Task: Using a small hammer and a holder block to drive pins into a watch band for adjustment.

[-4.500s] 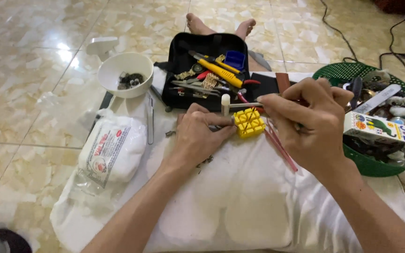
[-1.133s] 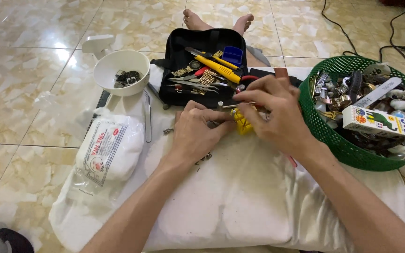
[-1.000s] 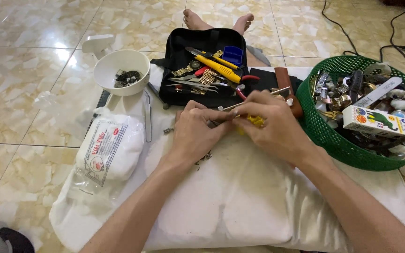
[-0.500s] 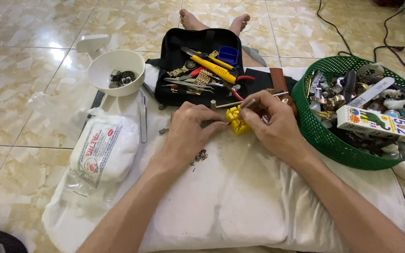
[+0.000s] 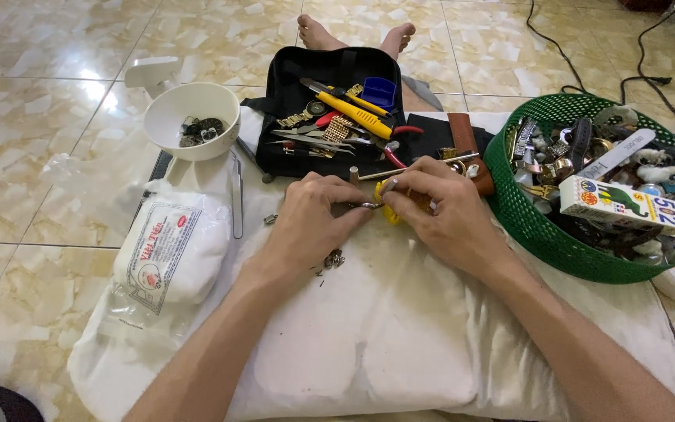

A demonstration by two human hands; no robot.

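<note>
Both hands meet just before the tool case (image 5: 330, 86): left hand (image 5: 310, 223) pinches a metal piece (image 5: 367, 205); right hand (image 5: 447, 211) grips a yellow block (image 5: 391, 212).

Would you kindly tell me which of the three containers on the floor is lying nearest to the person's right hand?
The green mesh basket, just beside the right hand; the white bowl and black tool case lie farther off.

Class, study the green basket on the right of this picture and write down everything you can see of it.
The green basket is round and made of what looks like plastic mesh with a solid rolled rim. It sits upright on the white cloth, partly over its right edge, just right of the right hand, not clearly touching it. It is heaped with small metal parts, watch pieces and a printed white carton lying across the top.
</note>
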